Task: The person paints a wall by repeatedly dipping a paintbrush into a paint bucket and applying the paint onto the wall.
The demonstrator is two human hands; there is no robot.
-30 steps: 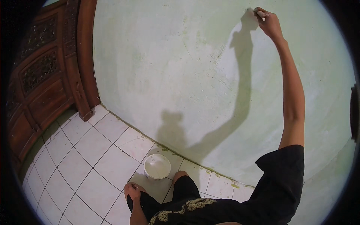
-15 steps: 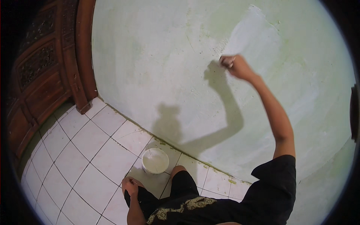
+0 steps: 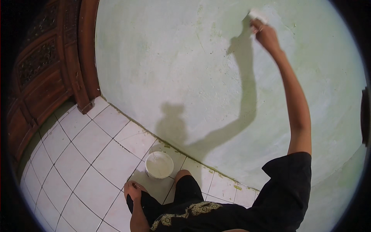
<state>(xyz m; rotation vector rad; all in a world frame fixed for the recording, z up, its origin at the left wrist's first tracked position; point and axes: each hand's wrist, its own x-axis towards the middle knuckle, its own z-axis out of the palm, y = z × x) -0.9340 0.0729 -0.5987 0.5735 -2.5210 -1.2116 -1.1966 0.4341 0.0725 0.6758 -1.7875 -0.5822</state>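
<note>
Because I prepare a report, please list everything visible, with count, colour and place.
Wall: one, pale green with white patches, ahead
Shadow: one, grey, on wall
Carved wooden panel: one, brown, left
Floor tiles: many, white, below wall
Bucket: one, white, on tiles
Dark object: one, kind unclear, right edge
Tool: one, white, upper right
Shirt: one, black, lower right
Shorts: one pair, black, bottom centre
Knees: two, near bucket
Right hand: one, gripping tool
Left hand: one, on left knee
</note>
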